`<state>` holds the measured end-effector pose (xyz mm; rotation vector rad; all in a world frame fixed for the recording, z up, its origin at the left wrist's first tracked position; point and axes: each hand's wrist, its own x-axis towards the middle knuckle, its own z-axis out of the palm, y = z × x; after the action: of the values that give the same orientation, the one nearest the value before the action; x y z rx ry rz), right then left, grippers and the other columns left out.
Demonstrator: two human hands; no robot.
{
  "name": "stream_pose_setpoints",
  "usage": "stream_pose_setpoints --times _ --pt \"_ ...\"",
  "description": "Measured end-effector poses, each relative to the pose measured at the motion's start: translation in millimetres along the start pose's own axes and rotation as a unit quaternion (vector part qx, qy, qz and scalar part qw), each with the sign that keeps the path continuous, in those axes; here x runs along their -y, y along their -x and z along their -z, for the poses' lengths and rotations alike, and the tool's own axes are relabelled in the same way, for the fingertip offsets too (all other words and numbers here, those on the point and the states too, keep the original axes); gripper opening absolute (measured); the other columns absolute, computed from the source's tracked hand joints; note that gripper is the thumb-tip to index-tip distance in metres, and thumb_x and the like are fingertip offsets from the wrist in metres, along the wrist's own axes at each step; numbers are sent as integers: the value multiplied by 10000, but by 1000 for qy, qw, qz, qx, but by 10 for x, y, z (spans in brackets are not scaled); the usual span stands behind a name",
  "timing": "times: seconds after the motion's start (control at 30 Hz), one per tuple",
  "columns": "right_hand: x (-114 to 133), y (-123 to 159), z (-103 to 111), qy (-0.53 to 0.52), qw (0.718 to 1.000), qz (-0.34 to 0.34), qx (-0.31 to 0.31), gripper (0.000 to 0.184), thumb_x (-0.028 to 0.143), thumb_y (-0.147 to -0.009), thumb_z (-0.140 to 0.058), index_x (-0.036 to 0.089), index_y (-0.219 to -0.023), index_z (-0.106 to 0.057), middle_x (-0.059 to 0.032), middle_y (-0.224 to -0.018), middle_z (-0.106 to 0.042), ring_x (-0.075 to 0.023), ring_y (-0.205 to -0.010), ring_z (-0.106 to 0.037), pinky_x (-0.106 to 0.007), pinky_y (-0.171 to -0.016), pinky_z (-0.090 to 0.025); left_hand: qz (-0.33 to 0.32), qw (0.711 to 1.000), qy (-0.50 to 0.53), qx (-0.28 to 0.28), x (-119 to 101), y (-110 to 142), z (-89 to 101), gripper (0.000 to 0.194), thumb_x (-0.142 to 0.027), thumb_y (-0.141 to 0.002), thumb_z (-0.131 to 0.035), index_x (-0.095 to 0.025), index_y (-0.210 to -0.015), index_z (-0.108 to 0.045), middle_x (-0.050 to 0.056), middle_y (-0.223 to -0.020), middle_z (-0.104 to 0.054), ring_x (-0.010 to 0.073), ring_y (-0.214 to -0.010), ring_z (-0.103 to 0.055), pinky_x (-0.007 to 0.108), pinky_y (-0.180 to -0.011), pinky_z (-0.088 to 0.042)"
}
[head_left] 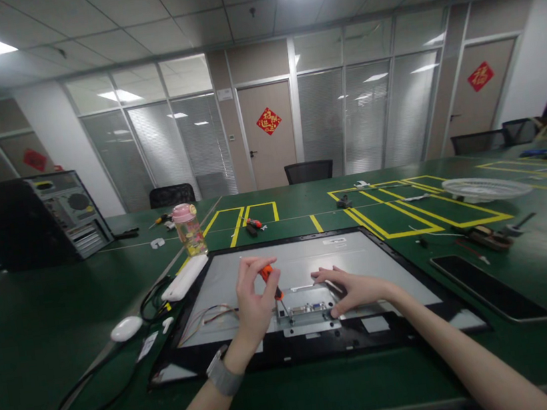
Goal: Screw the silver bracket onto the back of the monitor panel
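A disassembled monitor panel (291, 263) lies flat on the green table, its grey metal back facing up inside a black frame. My left hand (256, 296), with a watch on its wrist, is closed around an orange and black screwdriver (269, 275). The screwdriver points down at the metal bracket (310, 328) that carries the port connectors (312, 308). My right hand (349, 287) rests with spread fingers over the right end of that bracket, thumb near its lower edge. Thin coloured wires (212, 315) trail across the panel to the left.
Left of the panel are a white power strip (185, 278), black cables (103, 403) and a pink-capped bottle (189, 231). A black computer case (28, 220) stands further left. A phone (488, 285) lies right; pliers (252, 226) and a white round frame (485, 188) sit beyond.
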<state>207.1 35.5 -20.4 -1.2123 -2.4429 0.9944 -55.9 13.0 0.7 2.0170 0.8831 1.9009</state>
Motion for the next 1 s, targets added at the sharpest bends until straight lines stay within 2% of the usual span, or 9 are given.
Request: stream_pose_setpoints --times 0.2,0.4,0.6,0.73,0.83,1.0 --pt "1 0 3 1 1000 -1 6 828 625 -649 -717 269 -1333 -416 -57 -1532 -268 -311 -1430 -97 -500 -1173 36 26 999 20 22 -29 -1 16 291 -259 -944 -387 -205 -1079 -639 65 -996 -562 177 -924 -543 297 -797 -444" --pt "-6 4 4 1 1000 -1 2 840 636 -643 -716 268 -1336 -416 -59 -1528 -276 -309 -1429 -110 -492 -1173 42 21 1000 -10 -7 -16 -1 3 164 -257 -864 -558 -208 -983 -660 27 -864 -501 150 -777 -516 280 -754 -443" --pt "7 6 -1 -1 1000 3 -6 862 652 -626 -718 257 -1335 -430 -67 -1518 -299 -317 -1422 -139 -489 -1172 41 28 999 23 23 -26 0 18 283 -221 -939 -387 -219 -1087 -629 48 -999 -565 168 -940 -542 285 -823 -425" --pt "-15 -1 -3 1 1000 3 -1 839 642 -641 -717 263 -1330 -427 -64 -1524 -286 -304 -1427 -122 -485 -1173 48 24 1000 5 0 -10 0 6 191 -236 -894 -498 -205 -1000 -654 29 -876 -523 146 -794 -527 266 -734 -435" --pt "-32 -7 -3 4 1000 1 3 827 628 -653 -718 275 -1335 -413 -64 -1528 -276 -289 -1430 -119 -491 -1172 51 17 1000 -3 -6 -9 1 2 158 -259 -863 -553 -199 -961 -662 28 -846 -505 155 -792 -523 280 -749 -442" --pt "-36 -9 -1 3 1000 5 4 825 627 -656 -714 275 -1337 -410 -62 -1529 -273 -287 -1431 -117 -486 -1173 46 39 998 30 25 -37 -2 19 293 -246 -929 -387 -204 -1081 -634 62 -978 -593 187 -930 -553 310 -820 -438"
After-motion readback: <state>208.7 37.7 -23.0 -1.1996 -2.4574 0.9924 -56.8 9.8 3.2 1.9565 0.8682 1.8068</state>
